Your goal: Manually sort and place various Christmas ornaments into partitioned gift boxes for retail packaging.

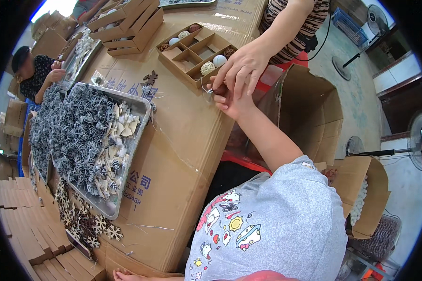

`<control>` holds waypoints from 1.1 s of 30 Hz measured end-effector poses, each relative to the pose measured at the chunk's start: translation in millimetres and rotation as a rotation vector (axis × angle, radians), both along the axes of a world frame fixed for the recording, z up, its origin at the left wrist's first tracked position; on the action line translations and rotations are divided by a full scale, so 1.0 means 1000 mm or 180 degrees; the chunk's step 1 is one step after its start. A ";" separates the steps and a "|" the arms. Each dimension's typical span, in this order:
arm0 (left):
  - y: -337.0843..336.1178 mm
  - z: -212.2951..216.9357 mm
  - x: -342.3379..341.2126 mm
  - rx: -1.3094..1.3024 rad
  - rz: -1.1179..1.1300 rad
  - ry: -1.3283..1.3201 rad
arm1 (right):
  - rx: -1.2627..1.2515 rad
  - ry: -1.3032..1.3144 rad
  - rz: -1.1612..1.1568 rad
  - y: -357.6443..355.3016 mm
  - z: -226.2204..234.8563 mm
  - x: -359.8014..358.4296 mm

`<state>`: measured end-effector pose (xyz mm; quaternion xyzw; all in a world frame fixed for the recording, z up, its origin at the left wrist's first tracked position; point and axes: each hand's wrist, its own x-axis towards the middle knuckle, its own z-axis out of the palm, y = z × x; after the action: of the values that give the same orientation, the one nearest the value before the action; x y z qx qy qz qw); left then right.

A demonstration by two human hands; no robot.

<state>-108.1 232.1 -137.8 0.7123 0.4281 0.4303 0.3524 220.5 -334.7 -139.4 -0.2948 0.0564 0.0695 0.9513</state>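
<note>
My right hand [237, 105] reaches out over the table edge, its fingers curled around a dark brown ball ornament [219, 89] with a silvery cap and thin thread. A co-worker's hand [245, 65] comes from above and rests over my fingers, partly hiding the ball. Just beyond is a divided cardboard box [192, 80], whose compartments hold white, brown and woven balls, some bare. My left hand [126, 276] shows only partly at the lower edge, by the near end of the table. Its fingers look loose and apart, with nothing seen in them.
Metal trays [140, 105] of frosted pinecones and pale wood pieces lie on the cardboard-covered table [173, 154]. Wooden snowflakes [98, 225] and a phone [79, 244] lie nearby. Slatted crates [126, 28] stand at the back. An open carton [309, 103] is at right.
</note>
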 end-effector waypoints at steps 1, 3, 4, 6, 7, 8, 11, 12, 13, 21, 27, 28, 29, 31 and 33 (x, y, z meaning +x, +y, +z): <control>-0.001 0.000 0.001 0.0002 0.0041 0.0070 | 0.0024 -0.0137 0.0017 -0.003 0.000 0.001; 0.001 0.002 0.001 0.0023 0.0081 0.0201 | 0.0206 -0.0234 0.0043 -0.003 0.000 0.001; 0.002 0.003 0.002 0.0035 0.0103 0.0267 | 0.0298 -0.0282 0.0058 -0.002 0.001 0.000; -0.002 0.006 -0.002 0.0003 0.0084 0.0248 | 0.0358 -0.0221 0.0055 -0.001 -0.003 0.003; -0.005 0.005 0.000 -0.0035 0.0069 0.0210 | 0.0365 -0.0218 0.0053 -0.003 -0.002 0.006; -0.006 0.004 0.001 -0.0041 0.0059 0.0178 | 0.0361 -0.0579 0.0122 -0.003 0.000 0.005; 0.001 -0.003 -0.002 -0.0080 0.0032 0.0075 | 0.0051 -0.0926 -0.0155 0.004 0.023 0.002; 0.005 -0.004 -0.004 -0.0100 -0.0004 0.0000 | -0.0092 -0.0716 -0.0145 0.003 0.032 0.006; 0.005 -0.006 -0.008 -0.0114 -0.0039 -0.0075 | -0.0553 -0.0613 -0.0334 -0.001 0.033 0.011; -0.020 0.008 -0.003 -0.0555 -0.0107 -0.0332 | -0.6844 -0.2667 -0.1397 -0.027 0.073 0.093; -0.012 -0.007 -0.011 -0.0633 -0.0309 -0.0568 | -0.7755 -0.2467 0.0604 -0.002 0.061 0.165; -0.013 -0.004 -0.012 -0.0672 -0.0316 -0.0556 | -0.7931 -0.2048 0.0888 0.007 0.061 0.166; -0.016 -0.002 -0.012 -0.0714 -0.0330 -0.0546 | -0.8090 -0.1609 0.1166 0.014 0.063 0.166; -0.020 0.003 -0.010 -0.0761 -0.0346 -0.0557 | -0.8141 -0.1597 0.1194 0.018 0.063 0.162; -0.024 0.006 -0.007 -0.0774 -0.0358 -0.0598 | -0.8231 -0.1359 0.1461 0.026 0.072 0.153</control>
<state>-115.6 208.0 -131.7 0.6438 0.4016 0.4197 0.4980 373.5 -308.8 -67.1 -0.9885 -0.1187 0.0768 -0.0546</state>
